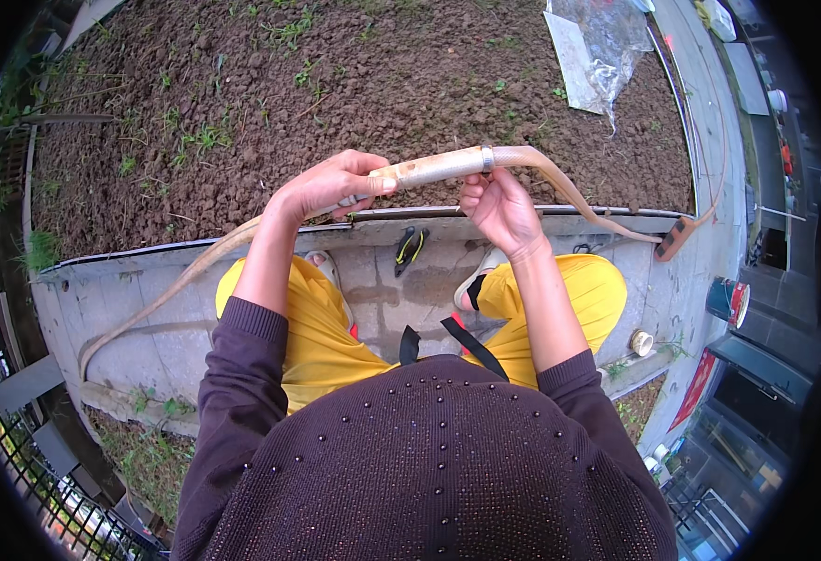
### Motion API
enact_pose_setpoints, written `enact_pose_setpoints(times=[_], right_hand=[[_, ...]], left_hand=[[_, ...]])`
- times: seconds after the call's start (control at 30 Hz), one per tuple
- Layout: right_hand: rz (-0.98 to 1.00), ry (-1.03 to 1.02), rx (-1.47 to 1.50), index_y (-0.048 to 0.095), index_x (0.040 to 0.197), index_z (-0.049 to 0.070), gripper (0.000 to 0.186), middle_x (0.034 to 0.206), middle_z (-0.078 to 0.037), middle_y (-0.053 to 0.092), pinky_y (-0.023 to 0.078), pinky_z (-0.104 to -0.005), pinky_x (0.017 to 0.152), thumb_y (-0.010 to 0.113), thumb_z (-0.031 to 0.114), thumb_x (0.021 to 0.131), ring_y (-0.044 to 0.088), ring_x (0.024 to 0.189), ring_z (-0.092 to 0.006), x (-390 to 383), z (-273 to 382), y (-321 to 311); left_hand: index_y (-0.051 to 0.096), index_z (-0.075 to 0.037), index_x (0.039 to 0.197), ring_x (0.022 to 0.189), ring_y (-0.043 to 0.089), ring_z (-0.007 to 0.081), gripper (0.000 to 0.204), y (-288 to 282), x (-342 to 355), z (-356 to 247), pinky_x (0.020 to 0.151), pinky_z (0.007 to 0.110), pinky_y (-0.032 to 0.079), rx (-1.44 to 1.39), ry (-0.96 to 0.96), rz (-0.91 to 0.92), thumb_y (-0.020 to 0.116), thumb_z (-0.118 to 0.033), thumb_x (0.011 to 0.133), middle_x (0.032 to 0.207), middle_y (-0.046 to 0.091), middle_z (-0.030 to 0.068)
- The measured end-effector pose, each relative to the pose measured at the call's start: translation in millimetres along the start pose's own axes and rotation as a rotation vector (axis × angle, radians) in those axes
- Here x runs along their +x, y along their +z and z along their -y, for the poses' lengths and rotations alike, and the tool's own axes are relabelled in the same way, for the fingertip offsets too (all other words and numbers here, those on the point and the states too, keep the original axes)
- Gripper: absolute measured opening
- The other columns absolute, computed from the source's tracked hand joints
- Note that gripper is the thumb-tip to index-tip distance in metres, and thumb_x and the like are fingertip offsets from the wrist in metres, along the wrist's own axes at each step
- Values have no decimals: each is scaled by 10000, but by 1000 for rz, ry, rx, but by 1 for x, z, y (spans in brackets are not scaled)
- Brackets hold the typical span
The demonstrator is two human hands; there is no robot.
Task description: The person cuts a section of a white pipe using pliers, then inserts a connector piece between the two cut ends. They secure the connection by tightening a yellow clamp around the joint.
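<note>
A long, pale tan hose [560, 178] runs across in front of me, over the edge of the soil bed. My left hand [331, 184] is closed around the hose, its thumb on a thicker, stained section [429, 168]. A metal hose clamp [487, 158] rings the right end of that section. My right hand [504, 210] has its fingers curled, with thumb and fingertips at the underside of the clamp; the exact contact is partly hidden. Between my feet on the paving lies a pair of black-and-yellow pliers [410, 251].
Ahead is a bed of brown soil [336, 84] with a low concrete edge [382, 229]. Clear plastic sheeting [607, 47] lies at its far right. To the right are a reddish block [675, 239] by the hose, a pale cup [641, 342] and a bucket [728, 301].
</note>
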State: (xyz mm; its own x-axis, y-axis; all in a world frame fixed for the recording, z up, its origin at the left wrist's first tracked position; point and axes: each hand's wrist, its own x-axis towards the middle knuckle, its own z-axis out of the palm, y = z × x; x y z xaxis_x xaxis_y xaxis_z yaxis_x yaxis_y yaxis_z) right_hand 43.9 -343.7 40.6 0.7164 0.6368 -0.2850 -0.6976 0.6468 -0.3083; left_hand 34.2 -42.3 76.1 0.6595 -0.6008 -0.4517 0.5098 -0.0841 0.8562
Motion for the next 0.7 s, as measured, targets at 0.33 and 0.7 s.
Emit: enact_pose_setpoints(times=[0.33, 0.7], right_hand=[[-177, -101, -398, 648, 1175, 19, 354, 985, -53, 692, 515, -295, 807, 521, 329, 1060, 625, 863, -133, -32, -12, 37], [-223, -902, -2278, 638, 1165, 72, 386, 1074, -103, 663, 500, -399, 898, 688, -4, 790, 628, 1029, -301, -34, 35, 87]], left_hand=[[631, -62, 982, 476, 435, 20, 325, -1, 2, 2, 421, 203, 309, 63, -40, -53, 709, -374, 938, 637, 507, -70], [624, -67, 937, 476, 417, 20, 307, 3, 1, -2, 420, 211, 295, 132, -47, -100, 707, -363, 936, 619, 480, -79]])
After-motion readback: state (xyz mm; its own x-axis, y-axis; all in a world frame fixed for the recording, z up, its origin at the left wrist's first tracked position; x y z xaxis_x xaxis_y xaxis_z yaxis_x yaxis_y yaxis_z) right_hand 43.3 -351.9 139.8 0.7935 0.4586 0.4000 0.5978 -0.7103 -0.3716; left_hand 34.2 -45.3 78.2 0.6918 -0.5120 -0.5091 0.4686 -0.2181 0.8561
